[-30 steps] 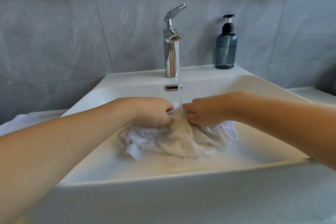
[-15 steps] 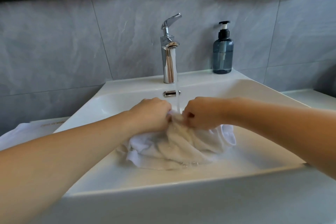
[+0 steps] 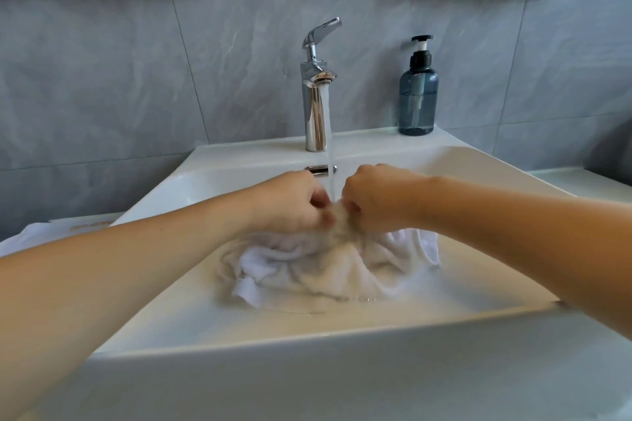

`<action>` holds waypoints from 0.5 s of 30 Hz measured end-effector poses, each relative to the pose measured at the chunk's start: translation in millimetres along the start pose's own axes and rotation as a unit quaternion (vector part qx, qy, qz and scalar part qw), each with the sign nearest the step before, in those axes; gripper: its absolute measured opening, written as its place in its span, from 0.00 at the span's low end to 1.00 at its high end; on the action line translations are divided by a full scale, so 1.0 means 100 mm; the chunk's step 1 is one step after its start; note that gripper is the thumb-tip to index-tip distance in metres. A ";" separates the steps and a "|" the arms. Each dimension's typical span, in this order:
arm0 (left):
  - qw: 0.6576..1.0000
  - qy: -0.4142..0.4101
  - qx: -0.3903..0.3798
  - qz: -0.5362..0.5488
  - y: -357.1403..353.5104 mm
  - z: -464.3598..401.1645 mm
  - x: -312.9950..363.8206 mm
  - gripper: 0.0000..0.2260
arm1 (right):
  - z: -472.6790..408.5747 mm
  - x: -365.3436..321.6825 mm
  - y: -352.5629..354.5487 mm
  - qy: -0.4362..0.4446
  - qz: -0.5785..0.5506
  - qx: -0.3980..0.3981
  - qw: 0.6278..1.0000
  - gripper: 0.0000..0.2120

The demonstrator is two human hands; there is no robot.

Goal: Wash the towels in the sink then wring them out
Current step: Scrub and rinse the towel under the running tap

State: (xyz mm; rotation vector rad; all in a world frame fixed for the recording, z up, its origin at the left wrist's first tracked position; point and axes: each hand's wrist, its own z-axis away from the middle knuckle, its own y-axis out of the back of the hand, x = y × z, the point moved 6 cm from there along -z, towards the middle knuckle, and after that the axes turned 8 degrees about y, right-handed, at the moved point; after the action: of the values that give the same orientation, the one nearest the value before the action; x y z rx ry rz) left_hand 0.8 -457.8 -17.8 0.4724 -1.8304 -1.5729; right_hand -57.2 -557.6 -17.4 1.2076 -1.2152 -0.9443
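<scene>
1. Towel (image 3: 328, 270): white, soaked, bunched in a crumpled heap on the floor of the sink (image 3: 478, 328), towards the middle of the basin. One raised fold is held up directly under the stream of water (image 3: 329, 161); the rest is spread below in loose folds, partly in shallow water.

2. Left hand (image 3: 290, 205): fingers are curled round the raised fold, on its left side. The fabric is gripped, not merely touched.

3. Right hand (image 3: 372, 198): fingers are curled round the same fold, on its right side. The two hands are set close together, knuckle to knuckle, with only the pinched cloth and the stream between them.

4. Tap (image 3: 316, 92): chrome, lever raised, water running onto the gripped fold.

5. Step in hand: judged to be the washing stage, the fold being rubbed between the fists under the flow. Wringing is not yet begun, since the bulk of the cloth lies slack in the basin.

6. Next move, as judged: fresh sections are to be gathered and worked under the water; for wringing, the cloth would need to be drawn into a rope and twisted in opposite directions.

7. Orientation: no true long axis can be given for the crumpled heap. Its widest spread is left to right across the basin, and the gripped peak points upward toward the spout.

8. Also noted: a blue pump bottle (image 3: 418, 96) on the sink ledge, right of the tap; more white cloth (image 3: 34, 236) on the counter at far left.
</scene>
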 end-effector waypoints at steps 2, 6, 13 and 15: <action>0.996 0.021 0.049 -0.072 0.06 0.00 -0.13 0.14 | 0.03 -0.05 -0.02 0.011 -0.090 0.023 0.996 0.16; 0.999 0.010 0.012 -0.030 -0.05 -0.01 0.02 0.11 | 0.03 0.14 -0.01 -0.028 -0.054 -0.004 0.998 0.10; 0.991 0.028 0.077 -0.102 0.04 -0.01 -0.10 0.13 | 0.02 0.07 -0.01 -0.003 -0.106 0.029 0.994 0.16; 1.000 0.013 0.003 0.001 -0.05 -0.02 -0.01 0.13 | 0.03 0.18 0.02 -0.038 -0.077 0.023 0.996 0.15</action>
State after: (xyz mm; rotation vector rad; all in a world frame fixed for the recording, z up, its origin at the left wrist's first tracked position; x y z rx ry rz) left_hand 1.6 -459.7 -23.0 0.4909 -1.8173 -1.5526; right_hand -57.4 -575.4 -13.1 1.3283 -1.2217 -1.0892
